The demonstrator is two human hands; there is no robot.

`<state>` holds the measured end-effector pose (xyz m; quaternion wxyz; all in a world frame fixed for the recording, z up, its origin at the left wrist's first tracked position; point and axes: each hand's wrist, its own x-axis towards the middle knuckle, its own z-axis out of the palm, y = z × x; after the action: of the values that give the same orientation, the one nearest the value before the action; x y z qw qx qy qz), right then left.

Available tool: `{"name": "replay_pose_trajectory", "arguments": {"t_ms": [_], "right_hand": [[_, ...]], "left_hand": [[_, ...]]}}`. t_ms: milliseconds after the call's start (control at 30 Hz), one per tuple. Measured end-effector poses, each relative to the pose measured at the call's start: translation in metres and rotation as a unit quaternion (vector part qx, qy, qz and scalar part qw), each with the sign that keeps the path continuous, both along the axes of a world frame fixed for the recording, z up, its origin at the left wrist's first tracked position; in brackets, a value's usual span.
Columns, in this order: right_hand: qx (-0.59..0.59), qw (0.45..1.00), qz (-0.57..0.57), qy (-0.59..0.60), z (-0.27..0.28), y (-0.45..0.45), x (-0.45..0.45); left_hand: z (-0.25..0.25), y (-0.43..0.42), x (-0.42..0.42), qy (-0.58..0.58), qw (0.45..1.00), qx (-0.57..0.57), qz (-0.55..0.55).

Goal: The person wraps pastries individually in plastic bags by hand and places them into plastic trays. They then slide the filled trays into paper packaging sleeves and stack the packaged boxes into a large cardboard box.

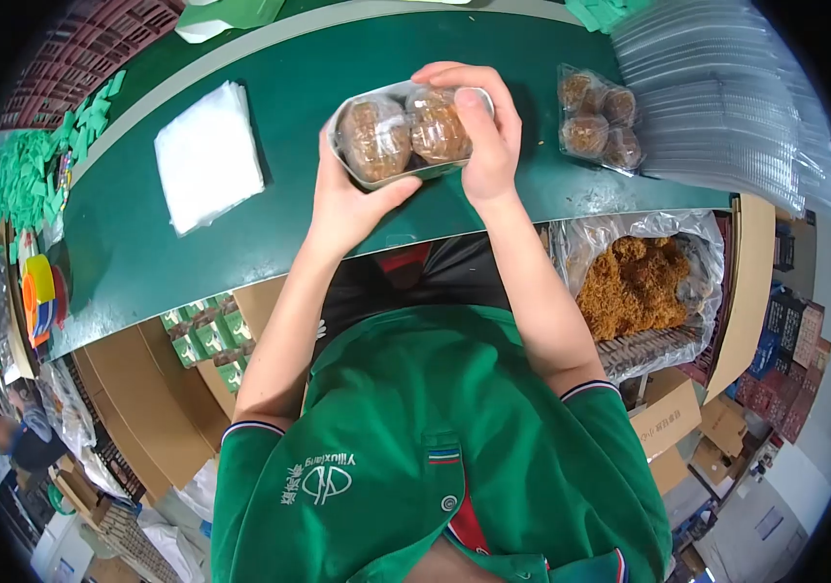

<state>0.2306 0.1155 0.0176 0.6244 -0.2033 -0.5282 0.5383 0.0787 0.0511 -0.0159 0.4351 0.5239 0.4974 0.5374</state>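
Note:
Over the green table (304, 58), both hands hold a small open box (376, 183) with a pale rim. Two brown, rough-coated balls (374, 139) in clear wrapping show at its top; anything lower is hidden. My left hand (352, 206) wraps the box's left and near side, the thumb along the near wall. My right hand (489, 136) grips the right end, with its fingers over the far side and its thumb at the right-hand ball. To the right lies a clear plastic tray (597, 119) holding several similar balls.
Nested clear plastic trays (726, 102) stand at right. A lined crate of brown shredded-looking food (634, 287) sits below. Left are thin white sheets or bags (209, 160), green packets (22, 180) and a tape dispenser (38, 291). A carton holds green boxes (211, 335). A person (22, 442) is far left.

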Motion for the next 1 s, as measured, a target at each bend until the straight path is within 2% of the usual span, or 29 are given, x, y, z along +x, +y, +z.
{"name": "replay_pose_trajectory", "arguments": {"t_ms": [100,133,200,267,300,333,400,433,467,533,567,600,667,733,800,833,933,1000], "right_hand": [[0.011,1.000,-0.004,-0.017,-0.001,0.002,0.001],[0.015,0.999,-0.011,-0.035,-0.001,0.003,0.003],[0.019,0.998,-0.015,-0.059,-0.003,0.006,0.005],[0.010,0.998,0.001,-0.069,-0.004,0.007,0.006],[-0.043,0.997,0.025,-0.064,0.002,0.003,0.007],[-0.096,0.992,0.047,-0.063,0.011,-0.005,0.004],[-0.060,0.994,0.041,-0.086,0.022,-0.024,-0.015],[0.051,0.981,0.010,-0.185,0.031,-0.035,-0.024],[-0.028,0.993,0.044,-0.108,0.041,-0.046,-0.038],[0.056,0.981,0.179,-0.051,0.042,-0.054,-0.067],[0.124,0.964,0.193,-0.133,0.044,-0.065,-0.087],[0.131,0.942,0.250,-0.181,0.043,-0.074,-0.107],[0.237,0.854,0.296,-0.357,0.040,-0.101,-0.154],[0.361,0.785,0.301,-0.404,0.009,-0.123,-0.192],[0.430,0.733,0.319,-0.420,-0.005,-0.133,-0.214],[0.454,0.708,0.326,-0.431,-0.009,-0.133,-0.222],[0.494,0.661,0.325,-0.462,-0.016,-0.124,-0.231],[0.490,0.652,0.324,-0.479,-0.019,-0.122,-0.232]], "left_hand": [[0.007,-0.011,0.006,-0.035,0.999,-0.027,0.026],[0.005,-0.012,0.005,0.038,0.998,-0.018,0.047],[0.008,-0.014,0.006,0.096,0.993,0.035,0.064],[0.014,-0.021,0.006,0.083,0.995,0.015,0.059],[0.013,-0.025,0.004,0.084,0.995,-0.009,0.055],[0.013,-0.033,0.002,0.049,0.997,-0.013,0.054],[0.014,-0.059,-0.008,-0.020,0.997,-0.033,0.072],[0.019,-0.076,-0.018,-0.099,0.991,-0.010,0.085],[0.027,-0.101,-0.035,-0.156,0.984,-0.049,0.066],[0.028,-0.159,-0.070,-0.274,0.955,-0.047,0.108],[0.022,-0.193,-0.091,-0.308,0.933,-0.079,0.167],[0.014,-0.230,-0.113,-0.326,0.915,-0.079,0.225],[-0.002,-0.296,-0.157,-0.337,0.877,-0.044,0.339],[0.024,-0.328,-0.187,-0.153,0.841,-0.073,0.513],[-0.013,-0.383,-0.226,0.056,0.769,-0.189,0.608],[-0.030,-0.407,-0.242,0.105,0.729,-0.236,0.634],[-0.110,-0.492,-0.284,0.190,0.612,-0.406,0.651],[-0.143,-0.527,-0.304,0.149,0.591,-0.470,0.639]]}}
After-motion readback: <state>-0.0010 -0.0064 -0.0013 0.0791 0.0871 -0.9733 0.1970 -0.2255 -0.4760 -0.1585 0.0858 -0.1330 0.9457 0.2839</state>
